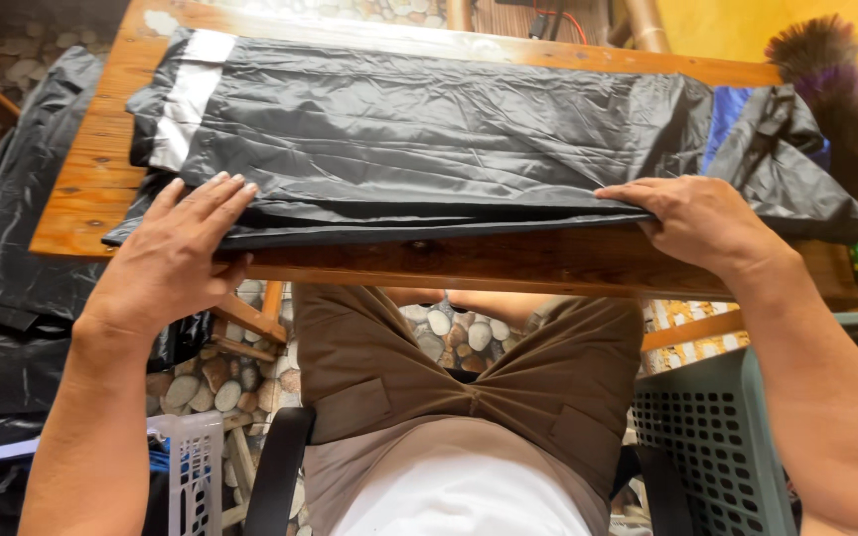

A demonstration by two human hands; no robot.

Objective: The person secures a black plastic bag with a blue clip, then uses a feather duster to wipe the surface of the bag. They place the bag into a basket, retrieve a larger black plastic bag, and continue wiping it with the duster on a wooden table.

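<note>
A folded black garment of shiny fabric, with a pale reflective stripe at its left end and a blue patch at its right, lies across a wooden table. My left hand rests flat on the garment's near left edge, fingers apart, thumb hooked under the table edge. My right hand presses flat on the near right edge, fingers pointing left. Neither hand grips the fabric.
More black fabric hangs and piles at the left over a pebble floor. A white slotted basket stands low left, a grey-green crate low right. A dark feather duster lies at the table's far right.
</note>
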